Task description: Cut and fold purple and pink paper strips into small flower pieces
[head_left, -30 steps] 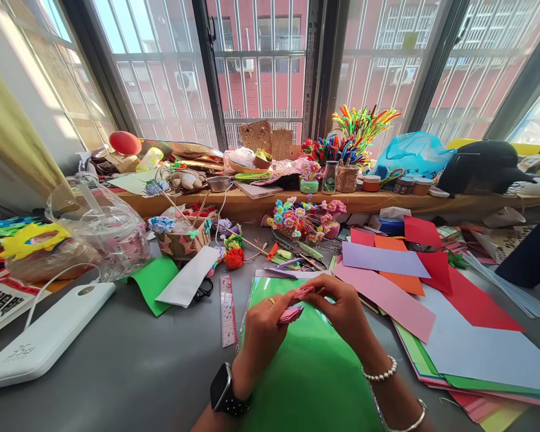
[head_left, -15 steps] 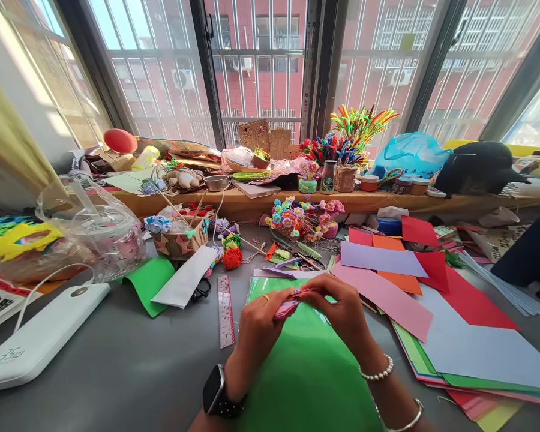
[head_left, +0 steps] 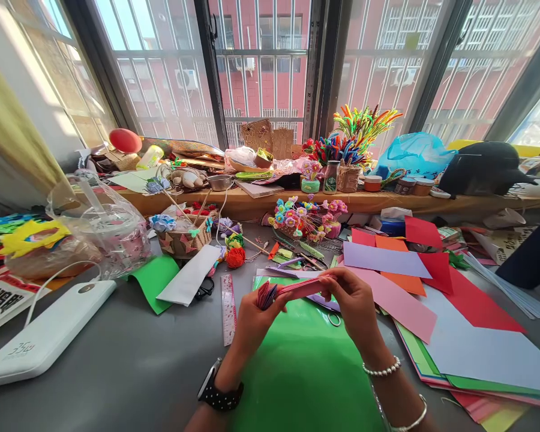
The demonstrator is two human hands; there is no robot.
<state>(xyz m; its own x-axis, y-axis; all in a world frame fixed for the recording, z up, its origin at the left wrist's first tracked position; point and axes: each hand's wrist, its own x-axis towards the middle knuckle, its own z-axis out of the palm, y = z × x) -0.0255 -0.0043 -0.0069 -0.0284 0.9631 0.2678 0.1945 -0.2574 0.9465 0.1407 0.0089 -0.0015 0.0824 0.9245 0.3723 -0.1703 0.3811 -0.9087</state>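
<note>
My left hand is closed around a pleated bundle of pink and purple paper, its folds showing above the fingers. From it a pink paper strip stretches across to my right hand, which pinches the far end between thumb and fingers. Both hands are over a glossy green sheet on the grey table. Behind the strip, near my right hand, lie a purple paper piece and a pale ring-shaped handle. A pink patterned ruler lies left of the sheet.
Stacked coloured paper covers the right side. At left are a white power bank, a folded white paper and a green sheet. A flower basket and crochet flowers stand before the crowded sill.
My hands have moved apart, and the pink strip now extends between them. The purple piece and the ring-shaped handle have come into view. The whole view has shifted slightly.
</note>
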